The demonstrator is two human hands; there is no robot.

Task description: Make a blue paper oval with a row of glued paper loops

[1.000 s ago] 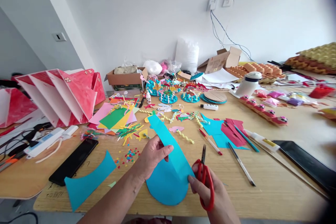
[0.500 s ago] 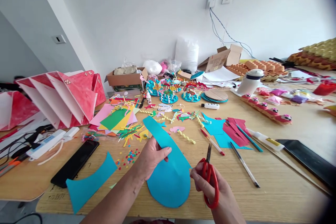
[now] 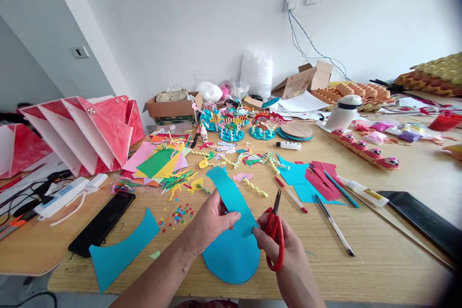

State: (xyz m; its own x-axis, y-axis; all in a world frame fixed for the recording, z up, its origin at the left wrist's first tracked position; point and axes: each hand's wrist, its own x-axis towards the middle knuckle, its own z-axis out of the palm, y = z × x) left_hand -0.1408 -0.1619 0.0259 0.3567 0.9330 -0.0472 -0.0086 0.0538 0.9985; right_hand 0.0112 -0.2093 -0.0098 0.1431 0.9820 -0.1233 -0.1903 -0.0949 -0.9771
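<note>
Near the table's front edge, my left hand pinches a sheet of blue paper, thumb on top and fingers behind. The paper has a rounded lower end, and a strip of it curls up and away over my fingers. My right hand holds red-handled scissors with the blades pointing up and away from the paper. Its thumb and forefinger also touch the right edge of the blue paper. A curved blue paper offcut lies to the left, and small coloured paper dots are scattered beside my left wrist.
A black phone lies at left, below red-and-white folded panels. Coloured paper sheets and decorated blue discs sit farther back. On the right are pens, a glue bottle, a white cup and a dark tablet.
My right hand with the scissors has moved left, closer to my left hand. The blue paper's upper strip has bent over to the right. A thin blue sliver now shows on the table.
</note>
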